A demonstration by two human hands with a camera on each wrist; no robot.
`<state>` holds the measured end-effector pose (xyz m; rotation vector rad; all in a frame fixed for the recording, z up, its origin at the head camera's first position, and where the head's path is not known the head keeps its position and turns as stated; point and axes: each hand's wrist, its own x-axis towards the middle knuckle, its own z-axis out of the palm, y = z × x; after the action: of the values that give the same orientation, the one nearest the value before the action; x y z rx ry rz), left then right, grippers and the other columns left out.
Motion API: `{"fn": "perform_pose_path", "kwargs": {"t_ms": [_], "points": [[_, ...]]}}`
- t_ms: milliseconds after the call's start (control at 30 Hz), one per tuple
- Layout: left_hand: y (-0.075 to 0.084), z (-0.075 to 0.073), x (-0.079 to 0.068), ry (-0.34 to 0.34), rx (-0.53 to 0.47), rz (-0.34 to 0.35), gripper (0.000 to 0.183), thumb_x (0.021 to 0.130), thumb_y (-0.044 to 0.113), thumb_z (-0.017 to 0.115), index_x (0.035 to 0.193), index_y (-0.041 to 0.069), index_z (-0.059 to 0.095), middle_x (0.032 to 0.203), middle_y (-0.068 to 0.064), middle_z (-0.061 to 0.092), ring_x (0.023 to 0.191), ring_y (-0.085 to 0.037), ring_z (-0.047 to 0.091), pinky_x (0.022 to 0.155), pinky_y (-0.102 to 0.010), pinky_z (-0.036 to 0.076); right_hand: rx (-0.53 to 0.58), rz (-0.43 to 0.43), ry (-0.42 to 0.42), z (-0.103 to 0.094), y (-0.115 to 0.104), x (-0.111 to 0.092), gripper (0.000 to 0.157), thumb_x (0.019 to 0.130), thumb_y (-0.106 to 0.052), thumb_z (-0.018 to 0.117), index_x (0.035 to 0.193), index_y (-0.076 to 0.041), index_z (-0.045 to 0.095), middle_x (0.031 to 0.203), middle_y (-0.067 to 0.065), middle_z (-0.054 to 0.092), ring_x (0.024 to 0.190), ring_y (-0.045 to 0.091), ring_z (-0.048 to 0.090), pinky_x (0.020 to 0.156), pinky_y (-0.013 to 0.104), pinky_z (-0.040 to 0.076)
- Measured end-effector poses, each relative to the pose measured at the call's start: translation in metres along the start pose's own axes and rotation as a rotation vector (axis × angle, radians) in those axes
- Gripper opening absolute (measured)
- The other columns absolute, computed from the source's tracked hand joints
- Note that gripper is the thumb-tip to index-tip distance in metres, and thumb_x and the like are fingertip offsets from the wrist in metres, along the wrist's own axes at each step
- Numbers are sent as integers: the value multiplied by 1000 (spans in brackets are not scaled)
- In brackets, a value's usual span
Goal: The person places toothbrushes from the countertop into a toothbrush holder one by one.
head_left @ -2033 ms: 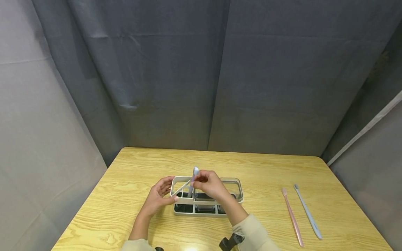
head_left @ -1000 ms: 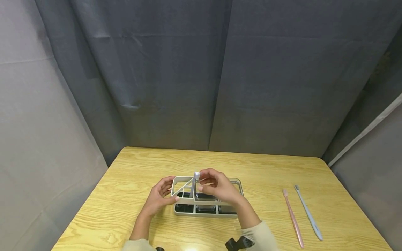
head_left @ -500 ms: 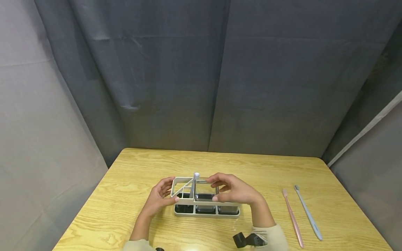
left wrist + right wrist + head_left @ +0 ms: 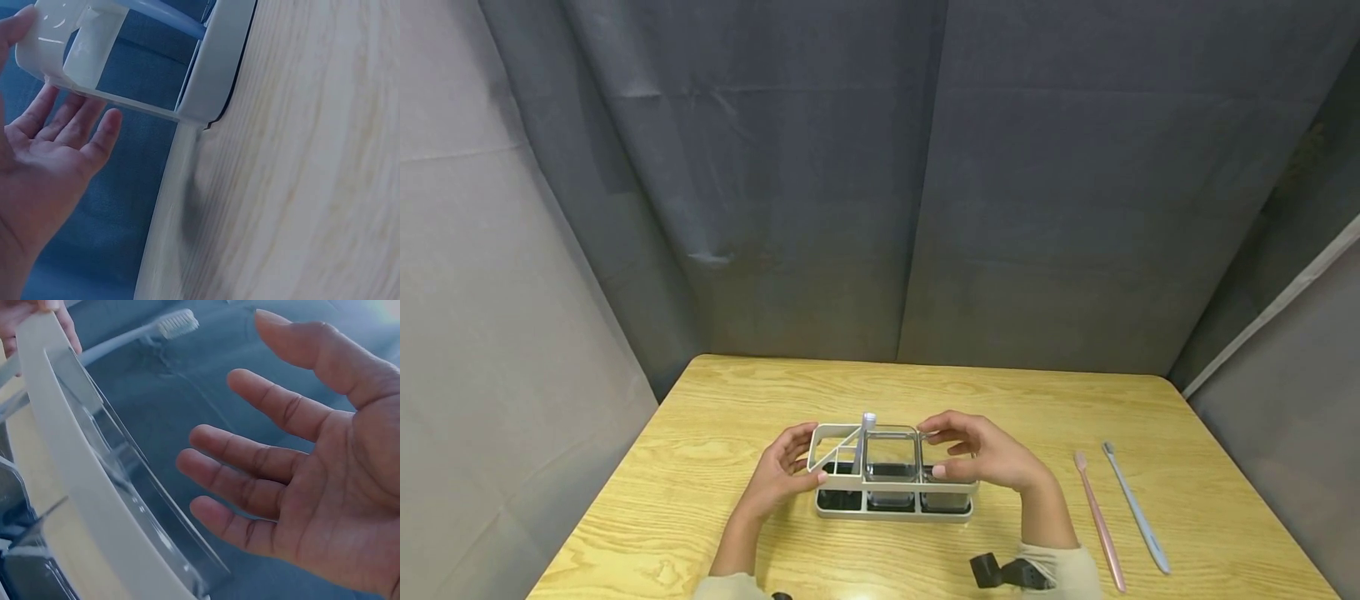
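Observation:
A cream toothbrush holder (image 4: 895,516) with a dark base tray stands on the table. My left hand (image 4: 778,471) grips its left end, thumb at the front and fingers behind. A pale purple toothbrush (image 4: 869,422) leans upright in the divided left section, bristles up; its white head (image 4: 178,324) shows clearly in the right wrist view. Two clear cups sit in the middle and right sections, the middle cup (image 4: 891,502) in plainer sight. At the right end, my right hand (image 4: 985,454) has its fingers spread, apart from the rim in the right wrist view, holding nothing.
On the right of the wooden table (image 4: 700,417) lie a pink toothbrush (image 4: 1099,521) and a light blue toothbrush (image 4: 1137,508), roughly side by side. Grey curtains (image 4: 805,208) hang behind the table and at both sides.
My right hand let go of the purple toothbrush, which now sits lower in the holder. It then moved right, over the cups to the holder's right end. My left hand stayed put.

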<state>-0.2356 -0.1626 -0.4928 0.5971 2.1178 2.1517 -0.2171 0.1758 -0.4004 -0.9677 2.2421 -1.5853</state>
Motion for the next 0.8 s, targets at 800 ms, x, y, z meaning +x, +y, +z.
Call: {"fn": "perform_pose_path", "kwargs": {"t_ms": [800], "points": [[2, 3, 1, -12, 23, -4, 85, 68, 4, 82, 140, 0, 37, 137, -20, 42, 127, -40, 35, 101, -48, 32, 6, 38, 171, -41, 17, -64, 49, 85, -6, 67, 129, -2, 48, 132, 21, 44, 114, 44, 44, 85, 38, 48]]}}
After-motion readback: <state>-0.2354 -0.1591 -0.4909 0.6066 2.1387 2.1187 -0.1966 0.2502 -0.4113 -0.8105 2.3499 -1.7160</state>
